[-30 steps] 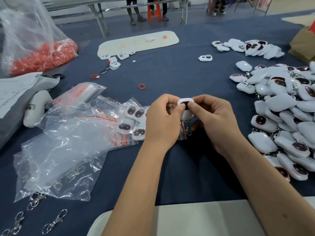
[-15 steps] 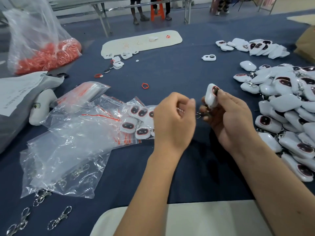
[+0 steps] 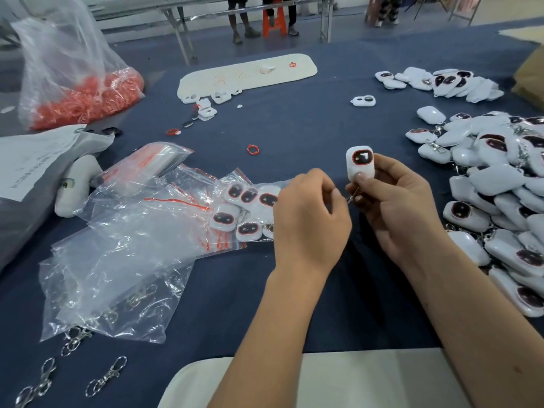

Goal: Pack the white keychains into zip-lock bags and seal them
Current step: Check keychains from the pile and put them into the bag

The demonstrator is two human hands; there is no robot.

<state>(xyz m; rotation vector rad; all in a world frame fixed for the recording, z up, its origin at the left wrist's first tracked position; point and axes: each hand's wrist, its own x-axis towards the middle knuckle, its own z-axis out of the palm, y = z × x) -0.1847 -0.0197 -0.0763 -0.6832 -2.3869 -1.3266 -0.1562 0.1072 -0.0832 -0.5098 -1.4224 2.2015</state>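
The head view looks down on a blue-covered bench (image 3: 294, 136). At centre frame, the right hand (image 3: 394, 207) holds one white keychain (image 3: 359, 164) upright, its dark red-rimmed face toward the camera; the thumb presses its lower front and the other fingers curl behind it. Just left of it, the left hand (image 3: 309, 219) has its fingers curled, thumb and forefinger pinching the small metal clasp (image 3: 350, 198) that hangs under the keychain.

Left of the hands lies a loose heap of clear zip-lock bags (image 3: 123, 260) with red seal strips; their number cannot be counted. One of them, touching the left hand's knuckles, holds about five keychains (image 3: 244, 207).

Along the right edge of the frame a large pile of loose keychains (image 3: 494, 195) spreads, too many to count, with a second smaller pile (image 3: 441, 83) at upper right and one white shell (image 3: 364, 101) alone between them.

At upper left stands one big clear bag of red rings (image 3: 85, 98). Two single red rings (image 3: 252, 149) lie on the cloth at centre left. At lower left, three metal clips (image 3: 106, 376) lie bare on the bench.
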